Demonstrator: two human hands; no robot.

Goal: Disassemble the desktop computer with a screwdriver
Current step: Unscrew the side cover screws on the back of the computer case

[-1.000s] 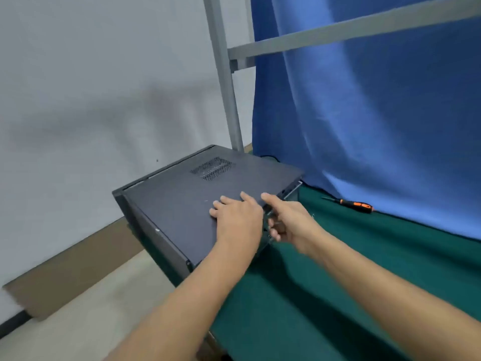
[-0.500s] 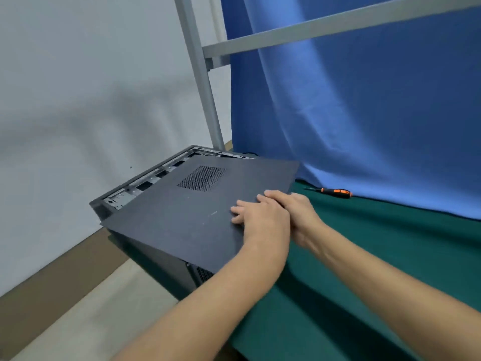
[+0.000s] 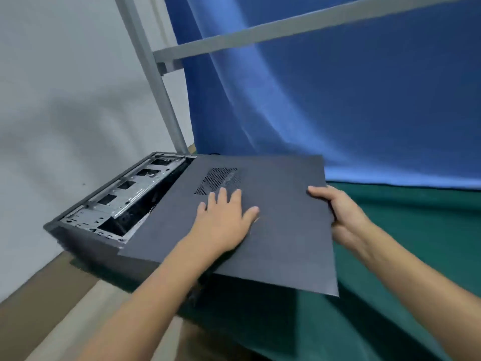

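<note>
1. The desktop computer case lies on its side at the left end of the table, which is covered in a green cloth. One of its corners reaches past the table edge, over the floor.
2. The dark grey side panel lies askew over the case and covers only its right part. The panel's right and near edges jut out over the green cloth.
3. The left strip of the case is uncovered, showing a silver metal drive cage with rectangular cut-outs and dark gaps below it.
4. A perforated vent grille sits in the far part of the panel, just beyond the left fingertips.
5. The left hand rests palm down on top of the panel, fingers straight and slightly spread, grasping nothing.
6. The right hand grips the panel's right edge. Its thumb lies on the top face and the other fingers curl beneath, out of sight.
7. A blue curtain hangs behind the table. A grey metal frame stands in front of it, beside a pale wall.
</note>
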